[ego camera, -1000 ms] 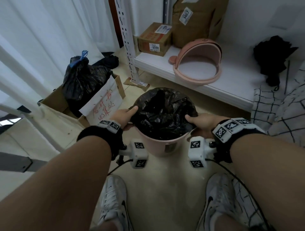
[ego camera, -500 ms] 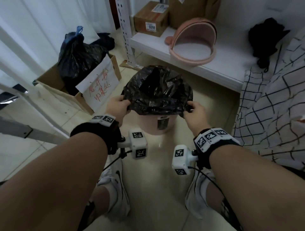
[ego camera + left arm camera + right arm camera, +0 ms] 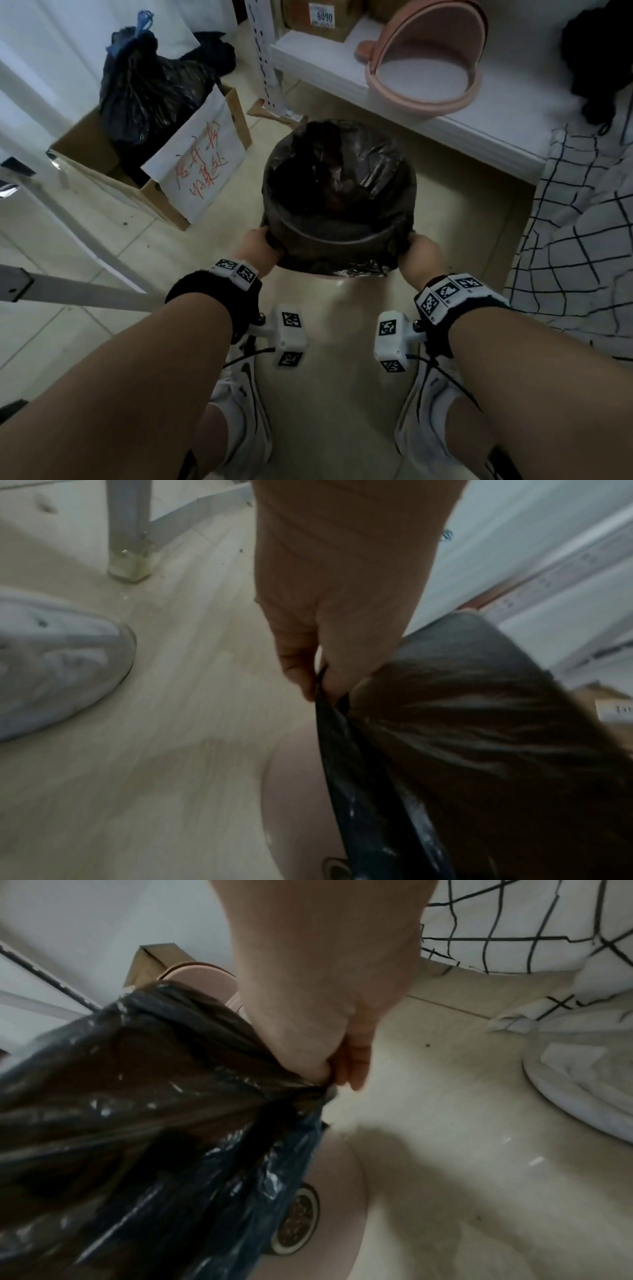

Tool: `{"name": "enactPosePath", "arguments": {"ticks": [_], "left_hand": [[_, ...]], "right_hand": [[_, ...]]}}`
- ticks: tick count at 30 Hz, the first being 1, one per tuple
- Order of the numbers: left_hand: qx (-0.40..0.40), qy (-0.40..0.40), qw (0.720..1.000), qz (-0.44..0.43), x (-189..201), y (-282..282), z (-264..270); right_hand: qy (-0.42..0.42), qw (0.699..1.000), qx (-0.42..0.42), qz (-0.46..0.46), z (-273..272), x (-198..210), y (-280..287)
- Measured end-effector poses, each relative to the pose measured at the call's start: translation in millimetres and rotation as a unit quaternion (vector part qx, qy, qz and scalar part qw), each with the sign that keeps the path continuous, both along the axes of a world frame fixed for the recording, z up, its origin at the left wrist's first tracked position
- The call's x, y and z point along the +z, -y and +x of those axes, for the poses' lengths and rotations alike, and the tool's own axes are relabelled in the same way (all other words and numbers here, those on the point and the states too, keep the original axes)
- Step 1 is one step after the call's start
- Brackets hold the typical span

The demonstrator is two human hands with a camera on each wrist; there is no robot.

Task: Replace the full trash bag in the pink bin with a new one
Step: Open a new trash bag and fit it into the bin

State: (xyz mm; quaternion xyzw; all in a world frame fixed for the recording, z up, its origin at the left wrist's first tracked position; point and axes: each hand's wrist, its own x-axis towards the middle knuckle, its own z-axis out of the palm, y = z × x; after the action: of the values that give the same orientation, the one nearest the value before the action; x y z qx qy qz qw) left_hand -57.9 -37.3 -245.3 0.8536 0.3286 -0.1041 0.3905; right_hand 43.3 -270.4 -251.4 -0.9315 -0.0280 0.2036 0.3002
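Note:
A black trash bag (image 3: 337,192) is stretched over the mouth of the pink bin (image 3: 294,799), which stands on the floor in front of my feet. My left hand (image 3: 262,248) pinches the bag's hem on the left side of the bin. My right hand (image 3: 416,255) grips the hem on the right side. In the left wrist view the thumb and fingers (image 3: 308,674) squeeze a fold of black plastic (image 3: 445,750). In the right wrist view bunched plastic (image 3: 154,1110) runs into my closed fingers (image 3: 342,1066); the bin's pink wall (image 3: 346,1191) shows below.
A tied full black bag (image 3: 144,89) sits in a cardboard box (image 3: 161,198) at the left. The pink bin lid (image 3: 428,65) lies on a low white shelf (image 3: 496,137) behind. A checked blanket (image 3: 582,222) hangs at the right. A grey metal bar (image 3: 68,291) crosses at the left.
Both hands have pulled the bag's hem outward and down over the bin's rim; the bag's mouth now lies taut around it. The head view has tipped further down.

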Motion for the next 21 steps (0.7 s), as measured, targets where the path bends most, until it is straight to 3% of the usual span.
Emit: {"name": "enactPosePath", "arguments": {"ticks": [2,3,5,6,7,9,11,13,14,16,19,21], "left_hand": [[-0.023,-0.061,0.998,0.024,4,-2,2],[-0.010,-0.056,0.997,0.042,9,-5,5],[0.073,0.023,0.992,0.097,28,-14,13],[0.113,0.083,0.983,0.116,41,-16,18],[0.131,0.135,0.975,0.118,52,-18,24],[0.070,0.162,0.978,0.112,68,-14,37],[-0.046,0.083,0.987,0.133,79,-8,45],[-0.153,-0.041,0.968,0.194,86,-6,48],[-0.197,-0.095,0.946,0.241,88,-7,49],[-0.250,-0.126,0.901,0.332,92,-11,52],[-0.275,0.012,0.864,0.421,104,-16,67],[-0.295,0.041,0.845,0.445,104,-12,84]], "right_hand": [[0.008,1.000,-0.018,-0.019,7,2,4],[0.044,0.996,-0.074,0.028,12,7,5],[0.181,0.960,-0.186,0.107,18,31,3],[0.244,0.948,-0.172,0.110,20,45,-3],[0.290,0.947,-0.105,0.086,23,59,-12],[0.299,0.945,0.125,-0.048,28,73,-35],[0.190,0.898,0.318,-0.237,31,74,-58],[0.046,0.829,0.408,-0.380,35,72,-70],[-0.009,0.814,0.424,-0.398,39,75,-74],[-0.032,0.841,0.427,-0.329,47,85,-81],[0.055,0.896,0.383,-0.217,63,110,-89],[0.105,0.905,0.372,-0.179,72,128,-86]]}}
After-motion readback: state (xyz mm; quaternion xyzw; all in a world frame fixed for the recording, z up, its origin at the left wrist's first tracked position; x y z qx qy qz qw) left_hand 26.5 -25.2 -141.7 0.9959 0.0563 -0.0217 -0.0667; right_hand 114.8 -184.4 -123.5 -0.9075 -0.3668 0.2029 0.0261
